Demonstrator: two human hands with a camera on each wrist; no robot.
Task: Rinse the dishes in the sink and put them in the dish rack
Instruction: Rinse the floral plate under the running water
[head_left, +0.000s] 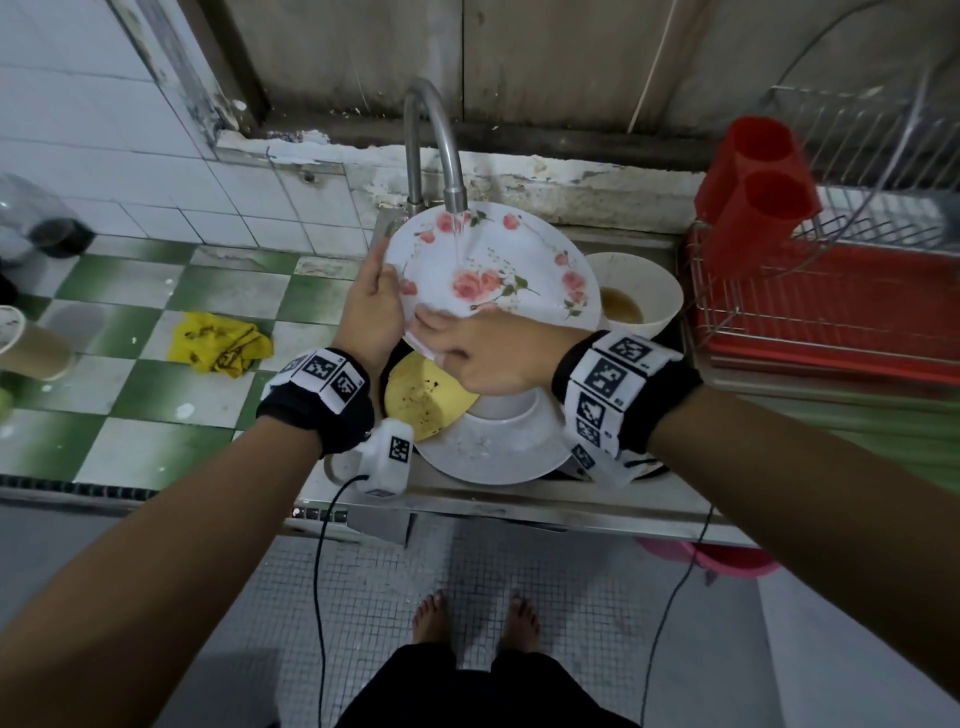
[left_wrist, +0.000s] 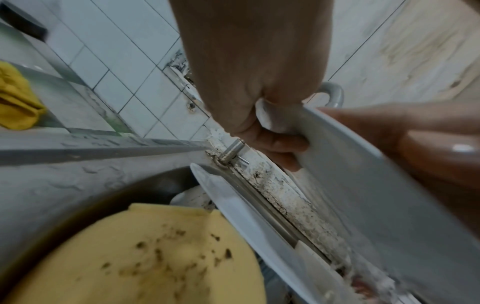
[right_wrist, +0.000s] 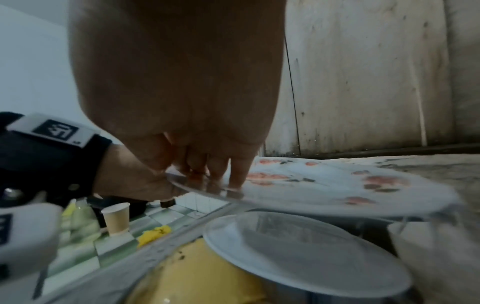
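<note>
Item: rinsing step, listed left to right.

- Yellow cloth (head_left: 221, 343), crumpled on the checked counter, well left of the sink. Not needed now.
- Left hand (head_left: 371, 306): our fingers curl round the left rim of the flowered plate (head_left: 498, 265), thumb on its face. We judge this the holding grip; keep it firm, since a wet rim slips.
- Tap (head_left: 434, 140): water runs onto the upper part of the plate's face. We would tilt and turn the plate so the stream sweeps the whole face, then the back.
- Right hand (head_left: 483, 358): fingers lie flat along the near rim, pressing on the wet face rather than clasping. Rub here wherever a film remains.
- Beneath, in the sink (head_left: 519, 499): a soiled yellow plate (head_left: 423, 395), a white plate (head_left: 493, 441) with an upturned bowl on it, and a cream bowl (head_left: 641, 296) holding brown dregs. Hold the flowered plate clear of these.
- Dish rack (head_left: 810, 306), red tray under wire, right of the sink, with two red cups (head_left: 758, 187). The plate goes here once rinsed; let it drip first.
</note>
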